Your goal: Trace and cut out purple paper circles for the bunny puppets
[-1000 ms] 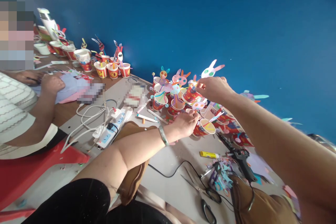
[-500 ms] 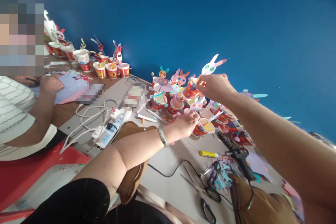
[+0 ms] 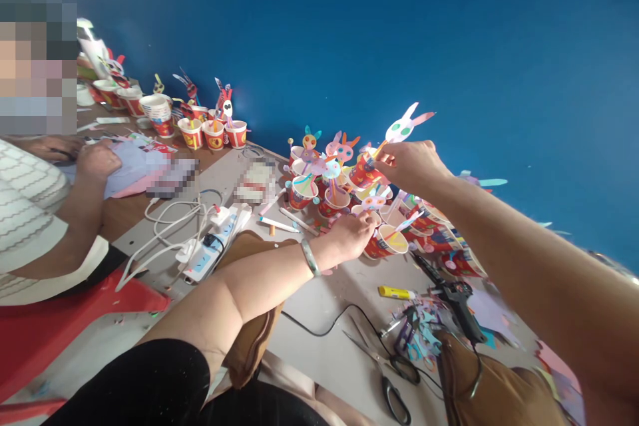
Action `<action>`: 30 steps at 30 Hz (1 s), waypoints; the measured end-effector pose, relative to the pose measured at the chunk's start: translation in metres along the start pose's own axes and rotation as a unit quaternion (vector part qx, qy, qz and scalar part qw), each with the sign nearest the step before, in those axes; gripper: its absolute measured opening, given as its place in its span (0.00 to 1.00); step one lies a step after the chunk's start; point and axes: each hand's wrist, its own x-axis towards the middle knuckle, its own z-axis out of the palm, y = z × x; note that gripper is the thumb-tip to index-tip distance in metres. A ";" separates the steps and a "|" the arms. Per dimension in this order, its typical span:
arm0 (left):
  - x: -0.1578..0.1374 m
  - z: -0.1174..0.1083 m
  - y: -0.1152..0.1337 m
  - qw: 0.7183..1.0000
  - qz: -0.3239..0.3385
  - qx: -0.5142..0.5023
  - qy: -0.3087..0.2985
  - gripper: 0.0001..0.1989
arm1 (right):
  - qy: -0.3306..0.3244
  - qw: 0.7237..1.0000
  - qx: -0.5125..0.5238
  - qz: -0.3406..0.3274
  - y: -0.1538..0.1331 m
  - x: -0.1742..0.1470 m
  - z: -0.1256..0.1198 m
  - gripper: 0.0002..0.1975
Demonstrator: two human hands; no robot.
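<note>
My right hand [image 3: 413, 161] is closed at the rim of a red paper cup [image 3: 363, 173], which is raised a little above its neighbours. A white paper rabbit head [image 3: 400, 129] with green eyes and long ears sticks up beside those fingers. Lower and to the left, my left hand [image 3: 355, 234] has its fingers curled at the edge of another paper cup [image 3: 365, 213]; its grip is partly hidden. A pink rabbit face [image 3: 373, 203] shows just above it. Several more decorated cups, such as the cup with a yellow strip inside [image 3: 387, 243], crowd around both hands.
Scissors [image 3: 382, 363], a yellow glue stick [image 3: 397, 293], paper scraps [image 3: 424, 329] and a black glue gun [image 3: 462, 309] lie on the table nearby. A power strip [image 3: 214, 246] with cables is left. Another person's hand [image 3: 98, 158] rests on paper at far left.
My right hand and its cup have shifted very slightly to the right. My left hand stays nearly in place.
</note>
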 end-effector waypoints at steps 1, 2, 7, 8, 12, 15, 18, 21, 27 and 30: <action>0.000 -0.001 0.001 1.000 -0.004 0.006 0.001 0.20 | 0.002 1.000 -0.001 0.000 0.000 0.001 0.001 0.12; -0.001 -0.003 0.003 1.000 -0.009 0.012 0.002 0.21 | 0.004 1.000 -0.002 0.000 0.001 0.002 0.003 0.11; -0.004 -0.010 0.008 0.999 -0.017 0.030 0.009 0.21 | 0.007 1.000 -0.004 0.000 0.000 0.007 0.005 0.11; -0.004 -0.013 0.009 0.999 -0.016 0.031 0.011 0.20 | 0.009 1.000 -0.004 0.000 0.000 0.007 0.005 0.11; -0.008 -0.023 0.012 0.999 -0.015 0.038 0.023 0.19 | 0.023 1.000 -0.013 0.003 0.000 0.011 0.004 0.12; -0.009 -0.029 0.015 0.999 -0.006 0.042 0.028 0.17 | 0.018 1.000 -0.022 0.007 -0.001 0.016 0.005 0.13; -0.009 -0.031 0.016 0.999 0.001 0.042 0.028 0.18 | 0.013 1.000 -0.023 0.010 -0.002 0.022 0.008 0.13; -0.008 -0.032 0.018 0.999 0.004 0.046 0.022 0.19 | 0.011 1.000 -0.021 0.011 -0.002 0.030 0.010 0.13; -0.008 -0.034 0.020 0.999 -0.003 0.041 0.024 0.20 | 0.007 1.000 -0.011 -0.003 0.003 0.040 0.017 0.12; -0.009 -0.034 0.020 0.999 0.004 0.040 0.027 0.19 | 0.013 1.000 0.006 -0.016 0.009 0.044 0.020 0.12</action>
